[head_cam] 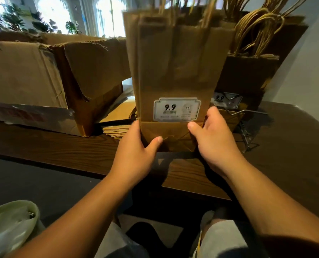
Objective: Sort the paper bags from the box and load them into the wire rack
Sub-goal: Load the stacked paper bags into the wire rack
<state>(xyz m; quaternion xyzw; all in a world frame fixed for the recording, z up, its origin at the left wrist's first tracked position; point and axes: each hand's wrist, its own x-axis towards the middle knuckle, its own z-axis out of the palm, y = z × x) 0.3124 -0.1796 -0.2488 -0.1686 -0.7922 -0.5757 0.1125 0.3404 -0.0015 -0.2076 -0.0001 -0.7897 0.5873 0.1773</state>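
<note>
Left hand: my left hand (140,144) grips the lower left edge of a stack of paper bags (175,71), thumb across the folded bottom.
Right hand: my right hand (212,136) grips the lower right edge of the same stack, thumb on the front, fingers wrapped behind.
Stack in hand: several flat brown bags held upright together, handles up, bottoms just above the table (43,146); the front one carries a price sticker (176,109) reading 9.9.
Box: the torn cardboard box (43,77) sits to the left on the table; I cannot see how many bags it holds.
Loose pile: a low pile of flat bags (116,131) lies on the table between the box and my stack, not yet loaded.
Wire rack: the wire rack (237,110) stands behind and right of my stack, already holding a batch of racked bags (248,71) with handles sticking up.
Done so far: one good batch appears racked.
Left to do: this stack needs to go in, then the loose pile and whatever remains in the box.
Progress: I'd judge somewhere midway.
</note>
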